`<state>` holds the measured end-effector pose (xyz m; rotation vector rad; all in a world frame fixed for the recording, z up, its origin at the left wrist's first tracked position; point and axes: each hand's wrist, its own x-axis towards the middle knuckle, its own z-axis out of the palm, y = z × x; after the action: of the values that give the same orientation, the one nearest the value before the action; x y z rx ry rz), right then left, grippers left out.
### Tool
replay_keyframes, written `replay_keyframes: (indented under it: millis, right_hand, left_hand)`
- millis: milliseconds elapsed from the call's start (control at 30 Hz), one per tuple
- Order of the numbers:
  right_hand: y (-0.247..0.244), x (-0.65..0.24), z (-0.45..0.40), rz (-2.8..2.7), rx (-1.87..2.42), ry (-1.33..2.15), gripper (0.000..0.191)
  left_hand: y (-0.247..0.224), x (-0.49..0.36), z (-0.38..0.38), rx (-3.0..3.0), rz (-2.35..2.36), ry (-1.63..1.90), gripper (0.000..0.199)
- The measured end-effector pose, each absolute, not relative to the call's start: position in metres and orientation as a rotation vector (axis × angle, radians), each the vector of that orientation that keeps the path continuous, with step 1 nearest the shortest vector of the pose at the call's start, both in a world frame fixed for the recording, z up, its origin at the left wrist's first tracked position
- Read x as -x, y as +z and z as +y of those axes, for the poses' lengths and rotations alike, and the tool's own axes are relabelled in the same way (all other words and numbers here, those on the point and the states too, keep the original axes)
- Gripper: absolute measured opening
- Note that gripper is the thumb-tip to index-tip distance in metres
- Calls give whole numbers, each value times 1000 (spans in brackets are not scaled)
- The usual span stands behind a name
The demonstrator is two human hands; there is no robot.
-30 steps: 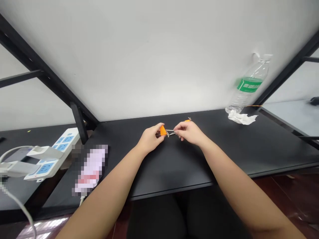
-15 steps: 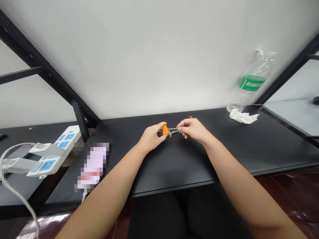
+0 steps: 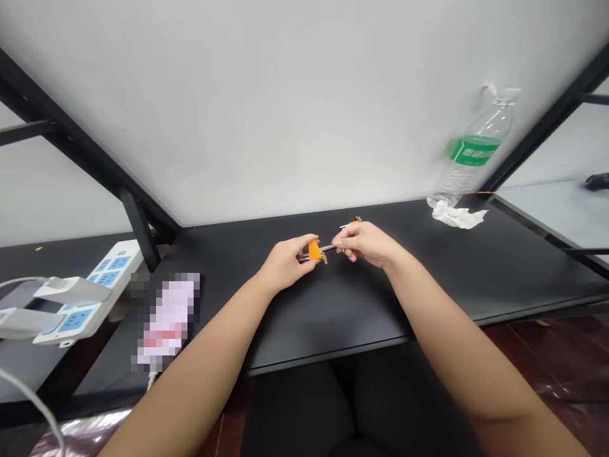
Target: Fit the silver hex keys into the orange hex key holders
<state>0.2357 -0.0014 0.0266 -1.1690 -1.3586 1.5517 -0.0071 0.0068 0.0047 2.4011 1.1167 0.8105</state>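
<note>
An orange holder (image 3: 314, 249) with thin metal rods through it is pinched between the thumb and fingers of my left hand (image 3: 288, 262), above the black table. My right hand (image 3: 364, 244) is closed on a thin metal rod (image 3: 329, 247) that reaches from the holder to its fingertips. Short bent rod ends stick out at the holder's right side. Just behind my right hand lies another orange piece (image 3: 353, 223) with metal rods, partly hidden by the hand.
On the black table (image 3: 323, 317), a plastic bottle (image 3: 476, 151) leans by the wall, with crumpled tissue (image 3: 459, 216) at its base. To the left are a blurred-out phone (image 3: 166, 317) with a cable and a white power strip (image 3: 102, 285) with plugs.
The view has shifted slightly. The rod in my right hand is now tilted up to the right of the holder, and more of the orange piece behind that hand shows.
</note>
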Motion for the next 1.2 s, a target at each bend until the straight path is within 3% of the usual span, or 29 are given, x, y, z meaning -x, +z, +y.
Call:
replay_keyframes:
  millis: [300, 567, 767, 1200]
  right_hand:
    - [16, -211, 0, -1222, 1070, 1668, 13]
    - [12, -214, -2, -1734, 1210, 1350, 11]
    - [13, -232, 3, -2236, 1599, 430, 15]
    - [6, -228, 5, -2336, 1715, 346, 21]
  left_hand:
    - [7, 0, 3, -2423, 1108, 779, 41]
    - [-3, 7, 14, -2390, 1213, 773, 56]
    - [-3, 12, 20, -2418, 1180, 606, 57]
    - [-4, 19, 27, -2408, 1213, 666, 53]
